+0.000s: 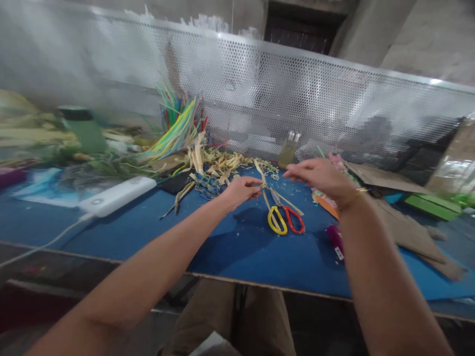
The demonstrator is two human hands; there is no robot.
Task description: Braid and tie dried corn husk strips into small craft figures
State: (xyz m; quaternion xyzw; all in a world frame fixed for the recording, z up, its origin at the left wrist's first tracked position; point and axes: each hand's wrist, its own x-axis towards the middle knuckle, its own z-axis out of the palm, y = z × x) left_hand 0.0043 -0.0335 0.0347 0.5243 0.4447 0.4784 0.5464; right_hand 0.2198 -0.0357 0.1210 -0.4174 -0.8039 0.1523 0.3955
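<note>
My left hand (242, 192) pinches a pale dried plant strip (259, 170) near a small knot, whose ends spread up and down from the fingertips. To the right, my right hand (324, 179) is raised a little above the table and apart from the knot. Its fingers are drawn together; whether anything thin is between them is hidden. Just below the knot, scissors (276, 221) with one yellow and one red handle lie on the blue tabletop (230, 252), their blades pointing away from me and partly behind the strip.
Dried strips (226, 162) are heaped behind my left hand, near colourful wires or stems (181, 123). A white power strip (118, 195) lies left. A small bottle (288, 151) stands by the perforated metal panel (237, 74). Right are a purple object (335, 238) and cardboard (411, 232).
</note>
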